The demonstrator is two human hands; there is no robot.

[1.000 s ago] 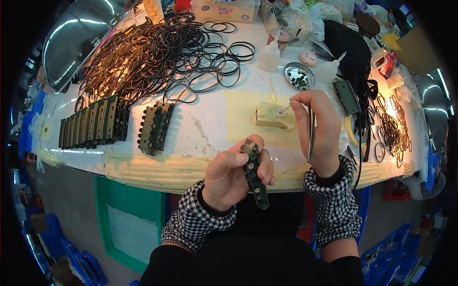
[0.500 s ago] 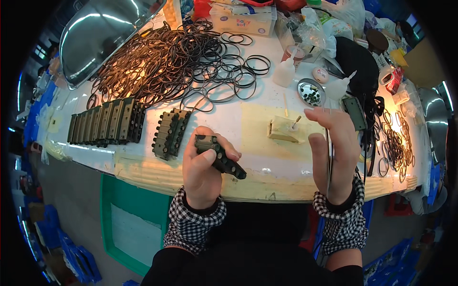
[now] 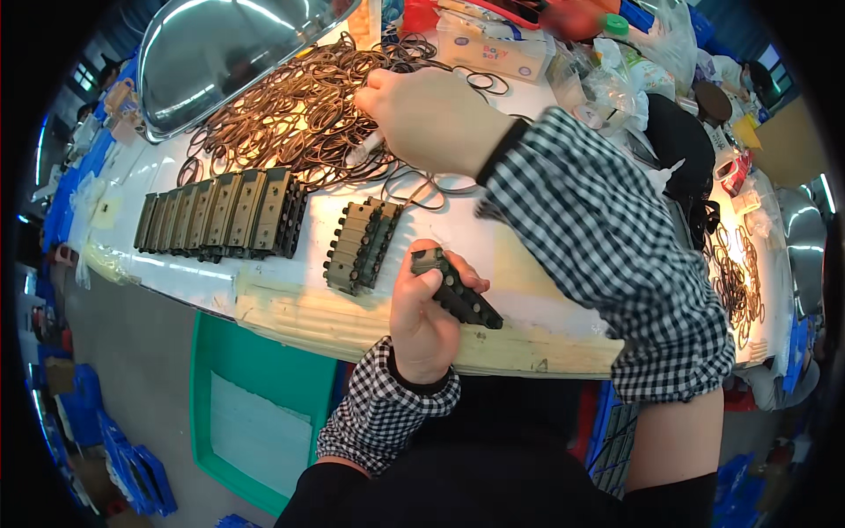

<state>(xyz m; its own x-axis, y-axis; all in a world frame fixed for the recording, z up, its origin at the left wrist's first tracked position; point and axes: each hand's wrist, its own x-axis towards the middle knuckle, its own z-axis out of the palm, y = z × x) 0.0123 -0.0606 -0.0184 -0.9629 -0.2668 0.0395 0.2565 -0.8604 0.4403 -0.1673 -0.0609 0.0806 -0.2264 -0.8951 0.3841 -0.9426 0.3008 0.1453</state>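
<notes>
Fingers (image 3: 473, 279) of the left hand (image 3: 422, 324) pinch a green block (image 3: 451, 286); the right hand (image 3: 431, 119) is over the pile of bands (image 3: 273, 128)

Going left to right, a row of brown-green blocks (image 3: 216, 216) stands in front of the pile of bands, side by side. Next, also in front of the pile and near its right part, comes a short stack (image 3: 359, 242), apart from the row. Nearer the person, in front and to the right of the pile, the left hand has the green block tilted between thumb and fingers, its round studs showing. Beyond it, the right hand stretches across the pile's right part, fingers bunched; whether they grip a band I cannot tell, and a pale thing under them is too blurred to name. Well right of the pile lies a smaller heap of bands (image 3: 738, 273). As I judge it, the step in hand is a reach into the pile; the next move calls for a light pinch that would part one loop from the tangle
</notes>
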